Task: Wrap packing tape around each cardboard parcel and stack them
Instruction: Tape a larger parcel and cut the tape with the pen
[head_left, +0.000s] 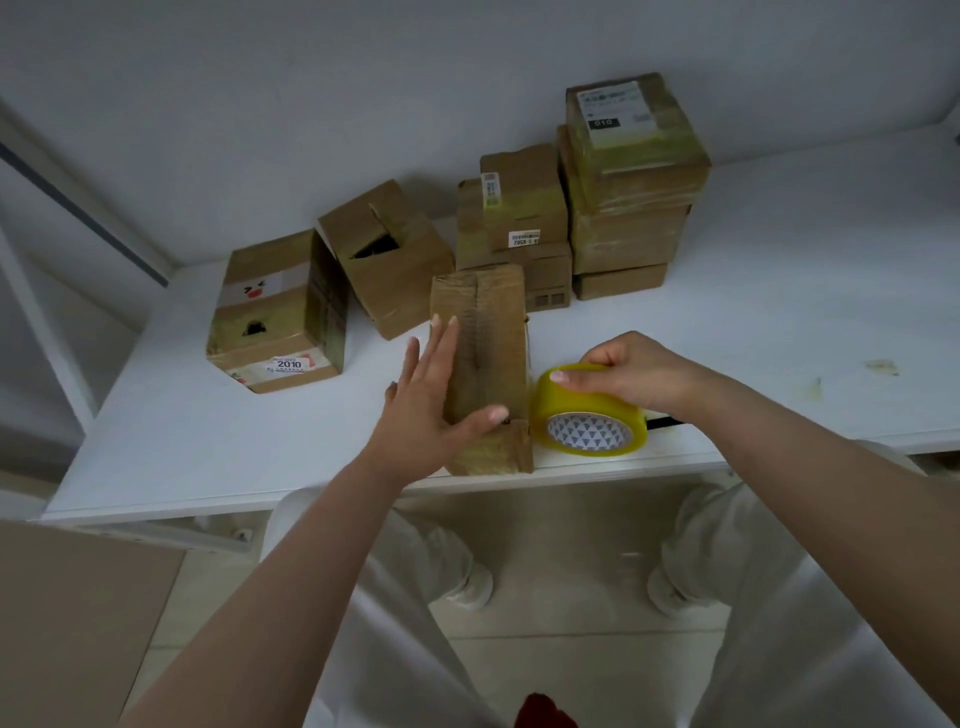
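On the white table (779, 312), your left hand (431, 400) lies flat, fingers straight, against the left side of a long cardboard parcel (488, 358) at the near edge. Just right, your right hand (628, 374) curls over a yellow tape roll (592, 421) — taped parcels (634, 171) stacked behind.

White table (779, 270) bears cardboard parcels (618, 208) and tape roll (589, 415).
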